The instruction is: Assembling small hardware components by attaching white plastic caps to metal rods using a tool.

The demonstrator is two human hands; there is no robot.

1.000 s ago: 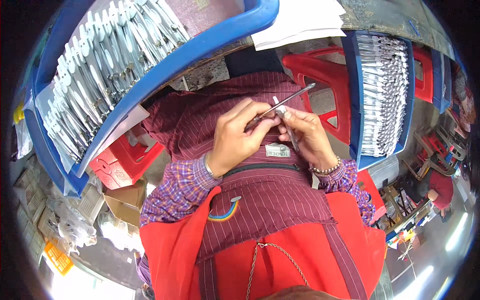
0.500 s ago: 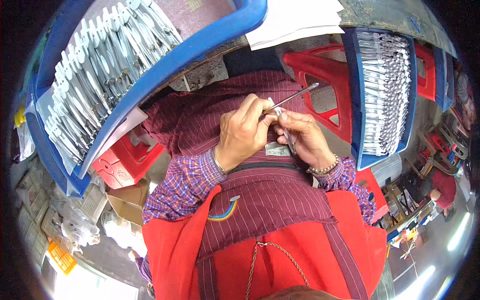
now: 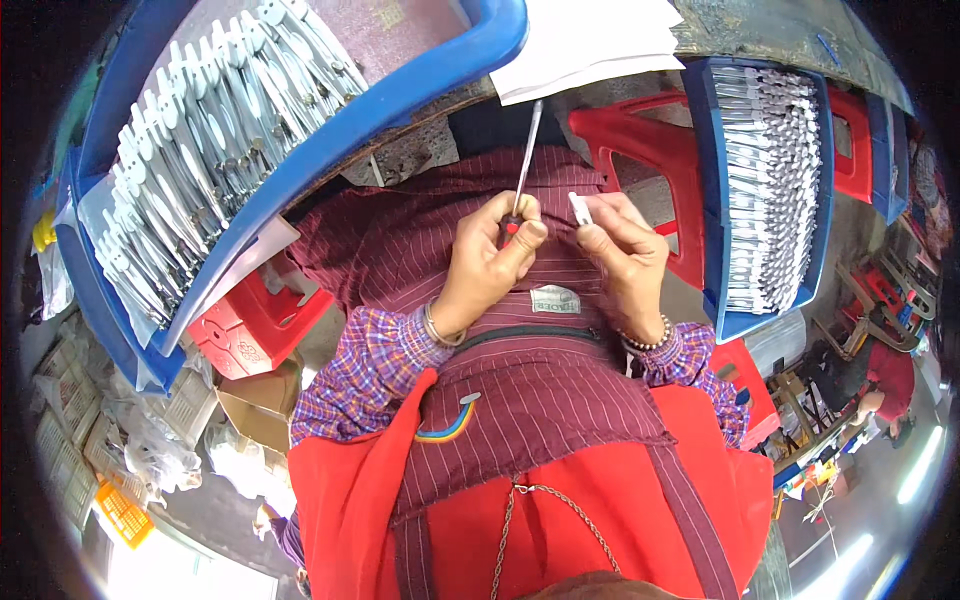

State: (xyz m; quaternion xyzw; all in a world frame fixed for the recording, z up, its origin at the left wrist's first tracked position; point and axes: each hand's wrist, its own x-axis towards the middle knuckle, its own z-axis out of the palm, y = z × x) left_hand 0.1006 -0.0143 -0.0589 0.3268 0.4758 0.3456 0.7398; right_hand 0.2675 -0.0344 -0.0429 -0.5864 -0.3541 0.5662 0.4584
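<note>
My left hand (image 3: 482,268) is closed around the dark, red-marked handle of a screwdriver (image 3: 528,155); its long metal shaft points away from me toward the table edge. A short way to the right, my right hand (image 3: 628,258) pinches a slim part with a white end (image 3: 579,208). Most of that part is hidden behind my fingers. The two hands are apart, above my striped apron (image 3: 525,390). At the far left, a blue bin (image 3: 415,92) holds rows of long white-and-metal parts (image 3: 205,150).
To the right, another blue bin (image 3: 750,325) is packed with similar slim parts (image 3: 768,190). Red stools (image 3: 640,125) stand under and beside the bins. White paper sheets (image 3: 590,45) lie on the far table. A cardboard box (image 3: 258,405) is at the lower left.
My hands have moved apart from each other. The screwdriver has swung from pointing right to pointing away from me. The slim part in my right hand has turned, its white end now showing.
</note>
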